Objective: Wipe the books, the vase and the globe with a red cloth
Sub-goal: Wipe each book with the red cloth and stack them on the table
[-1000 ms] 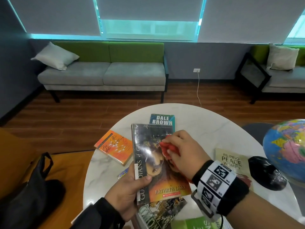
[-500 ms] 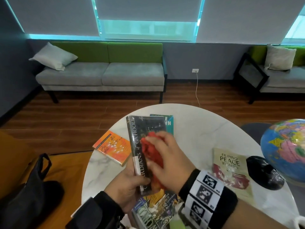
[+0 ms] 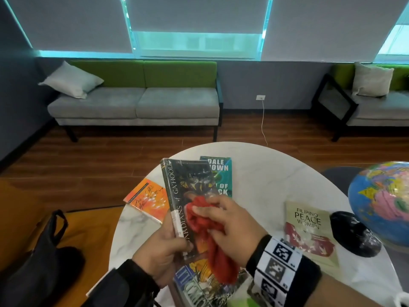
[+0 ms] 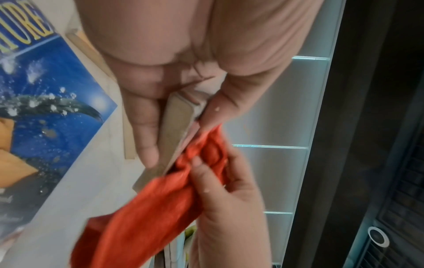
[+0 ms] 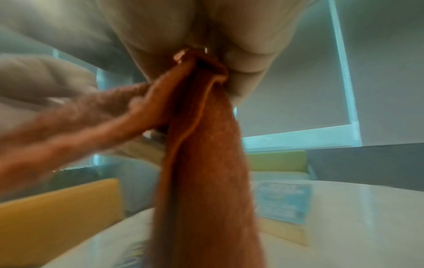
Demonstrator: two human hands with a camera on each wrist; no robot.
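My left hand [image 3: 161,251] grips the lower spine of a dark paperback, the Guardians of Ga'Hoole book [image 3: 186,185], holding it tilted above the white round table [image 3: 261,173]. My right hand [image 3: 228,224] holds a bunched red cloth [image 3: 199,216] and presses it on the book's cover; a tail of cloth hangs below. In the left wrist view my fingers [image 4: 146,137] clamp the book's edge [image 4: 176,127] beside the red cloth [image 4: 146,214]. The right wrist view shows the red cloth [image 5: 201,181] hanging from my palm. A globe [image 3: 382,204] stands at the right edge. No vase is in view.
Other books lie on the table: a teal Dale Brown one [image 3: 221,173], an orange one [image 3: 148,202], Filipino Peace Women [image 3: 309,231], and more under my hands [image 3: 199,284]. The globe's black base [image 3: 354,233] sits near the right. A black bag [image 3: 42,258] rests at left.
The right hand has wiped the cloth from the cover's right edge across to the spine side and back towards the middle. The left hand has tilted the book steeper, spine up.
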